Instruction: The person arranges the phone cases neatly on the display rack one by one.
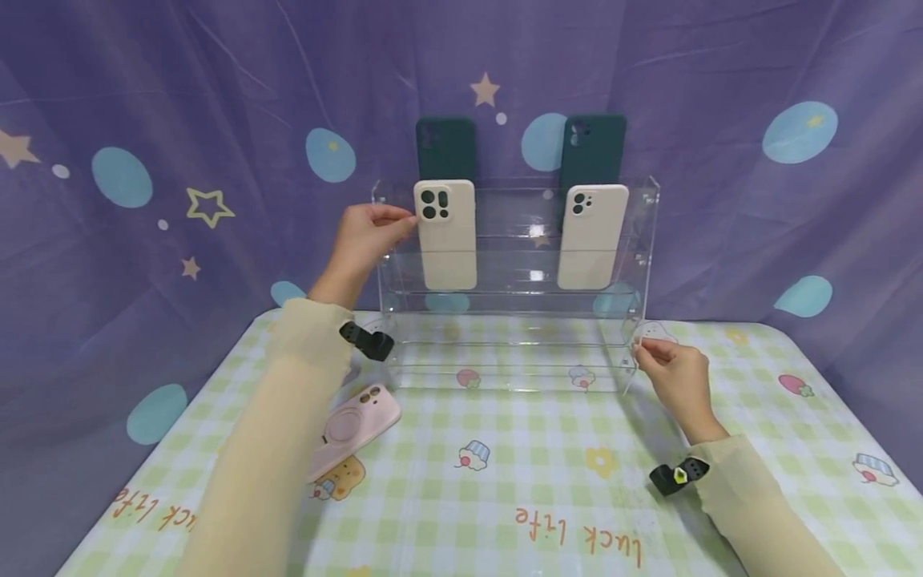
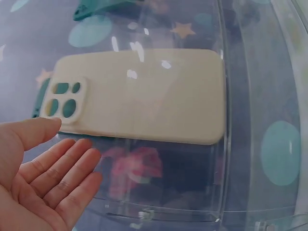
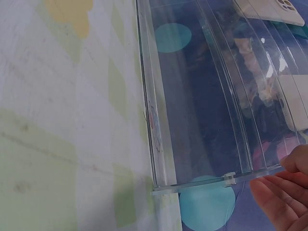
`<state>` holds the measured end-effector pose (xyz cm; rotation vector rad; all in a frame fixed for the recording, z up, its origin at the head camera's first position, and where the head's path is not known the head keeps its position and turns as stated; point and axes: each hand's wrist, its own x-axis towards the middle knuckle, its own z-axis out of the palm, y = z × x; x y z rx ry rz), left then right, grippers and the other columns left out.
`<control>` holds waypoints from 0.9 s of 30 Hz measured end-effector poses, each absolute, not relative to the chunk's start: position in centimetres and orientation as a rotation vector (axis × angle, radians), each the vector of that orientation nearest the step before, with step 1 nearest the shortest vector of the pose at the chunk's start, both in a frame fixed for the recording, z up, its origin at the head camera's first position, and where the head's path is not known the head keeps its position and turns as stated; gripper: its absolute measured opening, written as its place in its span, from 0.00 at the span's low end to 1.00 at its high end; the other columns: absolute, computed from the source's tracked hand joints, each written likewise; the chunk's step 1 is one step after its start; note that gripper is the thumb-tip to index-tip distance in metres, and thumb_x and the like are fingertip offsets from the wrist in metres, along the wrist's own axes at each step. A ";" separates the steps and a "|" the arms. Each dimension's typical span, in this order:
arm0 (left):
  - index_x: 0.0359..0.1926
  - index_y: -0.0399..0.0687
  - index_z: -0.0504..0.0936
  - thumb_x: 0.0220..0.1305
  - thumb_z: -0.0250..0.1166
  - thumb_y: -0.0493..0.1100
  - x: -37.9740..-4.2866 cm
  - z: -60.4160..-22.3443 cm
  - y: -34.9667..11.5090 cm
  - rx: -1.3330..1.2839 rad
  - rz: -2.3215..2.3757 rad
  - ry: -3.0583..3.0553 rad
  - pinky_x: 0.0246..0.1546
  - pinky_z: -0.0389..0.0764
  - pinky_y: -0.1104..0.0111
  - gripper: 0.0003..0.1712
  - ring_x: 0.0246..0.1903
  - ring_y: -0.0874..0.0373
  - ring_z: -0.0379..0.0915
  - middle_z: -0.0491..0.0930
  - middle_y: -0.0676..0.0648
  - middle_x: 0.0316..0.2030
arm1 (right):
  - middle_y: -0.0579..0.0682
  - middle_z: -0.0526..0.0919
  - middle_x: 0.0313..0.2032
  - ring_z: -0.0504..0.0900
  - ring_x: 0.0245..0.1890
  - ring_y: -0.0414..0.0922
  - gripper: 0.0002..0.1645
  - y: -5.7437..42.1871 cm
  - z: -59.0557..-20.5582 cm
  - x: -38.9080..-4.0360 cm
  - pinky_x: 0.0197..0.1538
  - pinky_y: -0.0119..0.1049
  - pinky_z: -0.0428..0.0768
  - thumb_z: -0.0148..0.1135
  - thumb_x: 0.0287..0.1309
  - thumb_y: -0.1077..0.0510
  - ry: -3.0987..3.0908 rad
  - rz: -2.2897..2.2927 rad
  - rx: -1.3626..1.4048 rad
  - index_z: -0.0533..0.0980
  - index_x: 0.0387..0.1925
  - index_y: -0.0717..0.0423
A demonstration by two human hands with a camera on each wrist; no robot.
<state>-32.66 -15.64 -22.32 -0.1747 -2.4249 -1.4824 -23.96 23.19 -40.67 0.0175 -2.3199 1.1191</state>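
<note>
A clear acrylic tiered display stand (image 1: 515, 328) stands on the table. One cream phone case (image 1: 450, 252) leans on its left side, and another cream phone case (image 1: 593, 240) on its right. Behind each rises a dark green phone case (image 1: 447, 151), the right green case (image 1: 602, 152) slightly tilted. My left hand (image 1: 369, 232) touches the left cream case's edge near the camera cutouts. In the left wrist view its thumb (image 2: 41, 129) meets that edge while the other fingers lie loosely extended beside it. My right hand (image 1: 676, 377) pinches the stand's right side panel low down.
A pink phone case (image 1: 360, 425) with a ring lies on the checked tablecloth (image 1: 548, 473), partly under my left forearm. Behind the stand hangs a purple curtain (image 1: 238, 104). Each wrist wears a black camera strap (image 1: 368, 340).
</note>
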 end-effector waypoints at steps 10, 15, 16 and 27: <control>0.45 0.37 0.82 0.59 0.67 0.47 -28.6 -23.7 -19.1 -0.383 -1.500 -2.315 0.43 0.77 0.72 0.19 0.35 0.67 0.79 0.85 0.56 0.34 | 0.66 0.84 0.36 0.69 0.25 0.11 0.13 23.0 -40.6 -23.9 0.29 0.11 0.70 0.63 0.58 0.62 -2.316 1.099 0.029 0.81 0.40 0.71; 0.47 0.39 0.82 0.61 0.65 0.50 -26.4 -27.1 -20.9 -0.476 -1.390 -2.471 0.41 0.78 0.74 0.20 0.38 0.64 0.80 0.85 0.45 0.42 | 0.65 0.84 0.36 0.73 0.26 0.17 0.14 23.0 -40.7 -23.7 0.28 0.11 0.71 0.63 0.58 0.61 -2.339 1.092 0.006 0.81 0.40 0.70; 0.47 0.39 0.82 0.62 0.65 0.50 -26.0 -27.8 -21.2 -0.485 -1.388 -2.504 0.40 0.78 0.75 0.20 0.39 0.63 0.80 0.84 0.43 0.43 | 0.65 0.84 0.36 0.76 0.26 0.21 0.14 23.0 -40.8 -23.7 0.28 0.11 0.71 0.63 0.58 0.61 -2.342 1.093 0.005 0.81 0.40 0.70; 0.51 0.33 0.78 0.63 0.63 0.45 -24.0 -35.9 -23.9 -0.461 -1.613 -2.670 0.43 0.78 0.74 0.21 0.41 0.69 0.78 0.80 0.37 0.48 | 0.64 0.84 0.36 0.70 0.26 0.16 0.14 23.2 -40.8 -24.0 0.28 0.12 0.71 0.63 0.58 0.61 -2.331 1.082 0.018 0.81 0.40 0.70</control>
